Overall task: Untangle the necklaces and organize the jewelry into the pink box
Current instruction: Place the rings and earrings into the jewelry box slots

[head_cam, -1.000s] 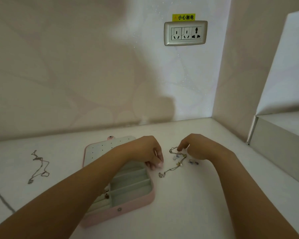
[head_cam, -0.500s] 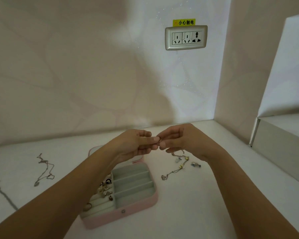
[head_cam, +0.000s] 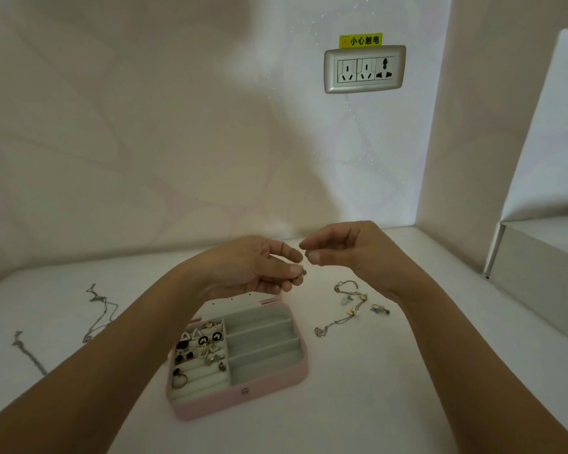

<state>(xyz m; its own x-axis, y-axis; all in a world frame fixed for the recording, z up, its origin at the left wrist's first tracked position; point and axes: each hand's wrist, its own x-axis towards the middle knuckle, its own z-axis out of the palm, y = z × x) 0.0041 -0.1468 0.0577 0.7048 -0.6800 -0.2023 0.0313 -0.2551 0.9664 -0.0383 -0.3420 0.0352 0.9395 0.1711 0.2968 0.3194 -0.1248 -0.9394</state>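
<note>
A pink jewelry box (head_cam: 243,398) is seen lying open on a white tabletop (head_cam: 374,404), with earrings and rings (head_cam: 200,347) lodged in its left compartments. Its lid is largely hidden behind the left hand (head_cam: 253,267). To the right of the box, a tangled necklace (head_cam: 345,309) is spread on the surface, with a small blue-stoned piece (head_cam: 380,310) just beside it. Two thin chains (head_cam: 100,311) are laid out far to the left, one partly covered by the left forearm. A triple wall socket (head_cam: 364,69) under a yellow warning label (head_cam: 360,40) is set in the far wall.

Both hands are raised above the far end of the box. A small metal piece (head_cam: 304,272), too small to identify, is pinched between the left thumb and fingertips. The right hand (head_cam: 348,247) is held just beside it, apart from the piece, fingers loosely curved, thumb and forefinger slightly parted, with nothing seen in its grasp.
</note>
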